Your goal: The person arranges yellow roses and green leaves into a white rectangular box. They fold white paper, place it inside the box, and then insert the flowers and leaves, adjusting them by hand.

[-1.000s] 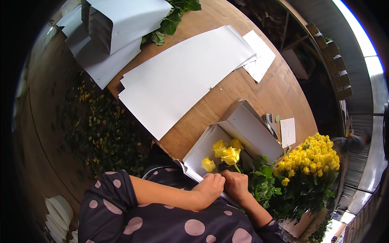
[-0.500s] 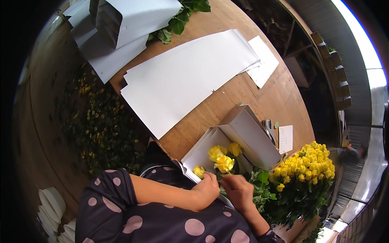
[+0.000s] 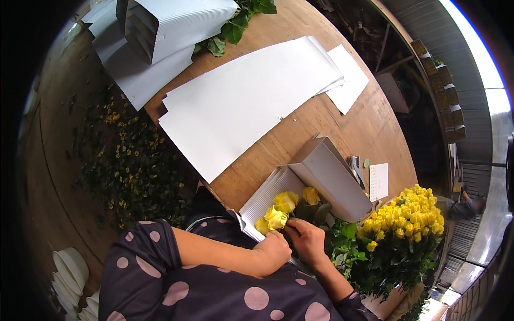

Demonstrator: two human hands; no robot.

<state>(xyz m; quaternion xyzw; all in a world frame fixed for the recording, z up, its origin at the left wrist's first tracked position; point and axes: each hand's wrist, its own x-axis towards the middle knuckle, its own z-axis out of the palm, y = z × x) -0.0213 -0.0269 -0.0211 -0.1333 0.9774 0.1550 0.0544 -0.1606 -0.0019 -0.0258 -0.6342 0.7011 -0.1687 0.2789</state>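
A small group of yellow roses (image 3: 286, 201) lies on a pale corrugated cardboard sheet (image 3: 262, 193) at the table's near edge. My left hand (image 3: 273, 252) is closed just below the nearest blooms, and its curled fingers hide what they hold. Beside it, my right hand (image 3: 308, 241) is closed with thumb and fingertips at the base of a front rose (image 3: 277, 218). Its stem is hidden by the hands. Another yellow rose (image 3: 310, 195) sits farther right, against a grey box-like stand (image 3: 333, 179).
White sheets (image 3: 246, 101) lie across the wooden table (image 3: 273, 143). A stapler-like metal tool (image 3: 355, 170) and a small paper (image 3: 378, 182) lie beyond the stand. Many yellow roses (image 3: 407, 219) stand at the right. Leaves and petals (image 3: 128, 160) litter the floor at left.
My right hand has moved slightly left and up, closer to my left hand. The front rose has shifted left with it, against the leftmost bloom. My left hand stays nearly still.
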